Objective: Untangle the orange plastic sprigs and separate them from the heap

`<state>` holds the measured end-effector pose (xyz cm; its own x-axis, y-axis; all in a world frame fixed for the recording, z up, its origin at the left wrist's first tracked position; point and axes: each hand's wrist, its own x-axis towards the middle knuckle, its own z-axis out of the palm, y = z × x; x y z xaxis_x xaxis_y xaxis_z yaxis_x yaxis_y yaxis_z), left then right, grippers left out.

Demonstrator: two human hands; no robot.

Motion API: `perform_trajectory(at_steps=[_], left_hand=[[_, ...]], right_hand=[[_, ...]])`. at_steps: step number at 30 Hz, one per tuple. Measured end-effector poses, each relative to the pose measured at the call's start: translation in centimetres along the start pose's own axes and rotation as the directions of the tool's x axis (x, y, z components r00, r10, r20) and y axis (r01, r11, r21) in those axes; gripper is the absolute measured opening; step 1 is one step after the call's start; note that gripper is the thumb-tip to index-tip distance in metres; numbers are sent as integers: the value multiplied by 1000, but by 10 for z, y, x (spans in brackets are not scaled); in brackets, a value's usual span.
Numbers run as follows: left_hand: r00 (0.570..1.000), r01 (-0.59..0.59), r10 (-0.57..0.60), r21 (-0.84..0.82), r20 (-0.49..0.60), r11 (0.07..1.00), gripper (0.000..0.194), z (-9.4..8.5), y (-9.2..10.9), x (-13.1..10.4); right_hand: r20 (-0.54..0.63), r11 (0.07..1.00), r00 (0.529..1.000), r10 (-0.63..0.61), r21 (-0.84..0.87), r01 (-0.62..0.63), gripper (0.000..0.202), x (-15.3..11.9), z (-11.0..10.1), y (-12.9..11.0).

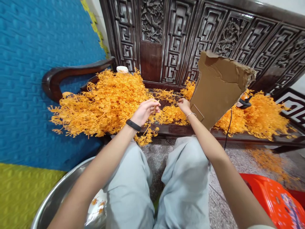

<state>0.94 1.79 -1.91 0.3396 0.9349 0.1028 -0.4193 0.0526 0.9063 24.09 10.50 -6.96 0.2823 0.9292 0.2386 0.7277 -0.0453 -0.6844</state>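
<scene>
My left hand [148,109], with a black band at the wrist, has its fingers bent in at the edge of a big heap of orange artificial-looking sprigs [107,101]. A small orange sprig piece [157,101] shows at its fingertips. Across a short gap, my right hand [184,105] is pinched closed beside the cardboard panel [218,82]. Orange strands lie right at its fingertips; what it pinches is too small to make out. Below and between both hands are loose orange sprigs [173,113] on the dark wooden bench [171,128].
The bench's carved back [154,60] rises behind. More orange sprigs [264,114] and a black device [244,102] with a hanging cord lie right of the cardboard. A metal basin [43,208] stands lower left, a red plastic stool [264,190] lower right. Blue foam matting [47,41] covers the left side.
</scene>
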Motion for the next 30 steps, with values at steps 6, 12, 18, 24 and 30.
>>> perform_trajectory(at_steps=[6, 12, 18, 24, 30], left_hand=[[998, -33, 29, -70, -54, 997, 11, 1, -1, 1], [999, -43, 43, -131, -5, 990, 14, 2, 2, 0], [994, -104, 97, -181, -50, 978, 19, 2, 2, 2], [981, -132, 113, -110, -159, 985, 33, 1, -1, 2], [988, -32, 45, 88, -148, 996, 47, 10, 0, -5]], right_hand=[[167, 920, 973, -161, 383, 87, 11, -26, -13, -45], [409, 726, 696, -591, 645, 237, 28, -56, -27, -71], [488, 734, 588, -645, 608, 301, 24, -66, -18, -78], [426, 737, 678, -599, 625, 259, 19, -67, -25, -82], [326, 696, 731, -600, 663, 275, 18, -73, -33, -89]])
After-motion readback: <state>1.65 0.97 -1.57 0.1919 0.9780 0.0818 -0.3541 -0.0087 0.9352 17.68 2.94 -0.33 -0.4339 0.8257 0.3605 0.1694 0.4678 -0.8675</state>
